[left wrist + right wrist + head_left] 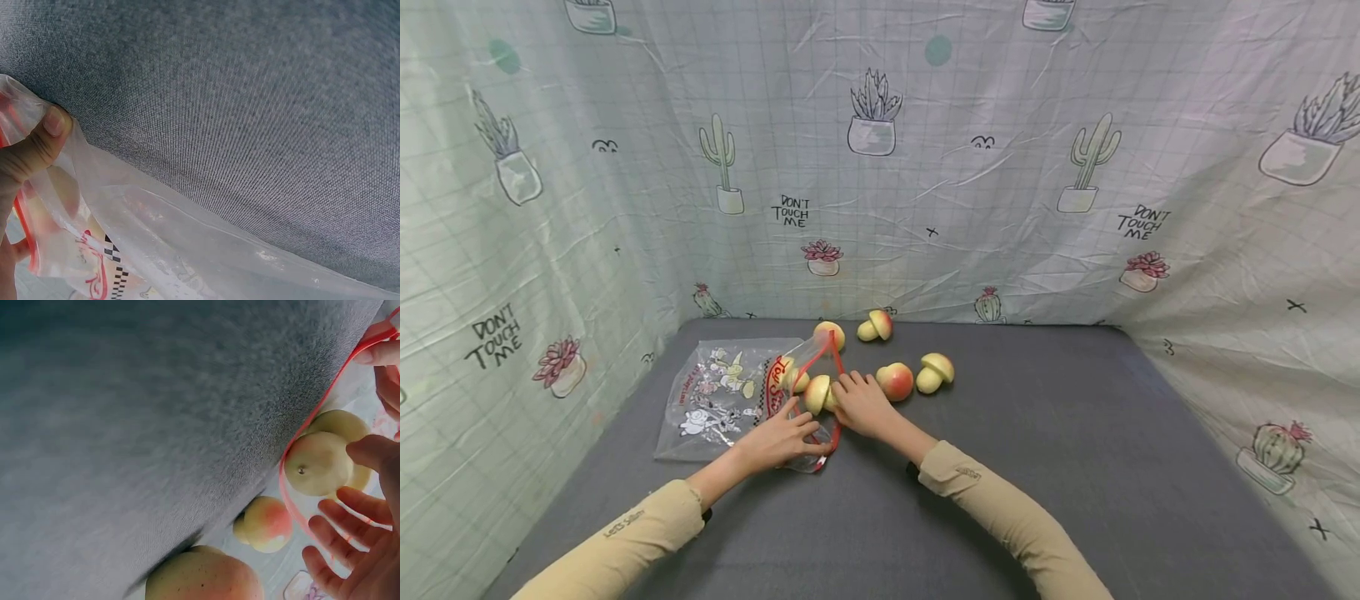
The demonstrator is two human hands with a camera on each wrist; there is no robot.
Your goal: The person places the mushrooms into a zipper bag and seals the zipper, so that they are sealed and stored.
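A clear plastic bag (715,400) with cartoon prints and a red-edged mouth lies flat at left. My left hand (775,442) holds the near edge of its mouth; in the left wrist view the thumb (53,128) presses on the plastic. Just inside the mouth is a yellow mushroom-shaped toy (817,393), with another toy (797,380) deeper in. My right hand (865,406) is at the opening, beside the nearer toy. In the right wrist view its fingers (362,528) are spread and fairly straight, and the thumb tip is right at the toy (315,464).
Outside the bag lie a red-capped toy (895,382) and a mushroom toy (936,373), right of my right hand. Farther back are a round yellow toy (829,335) and a mushroom toy (876,326). A patterned curtain (925,250) borders the dark grey table (1037,467).
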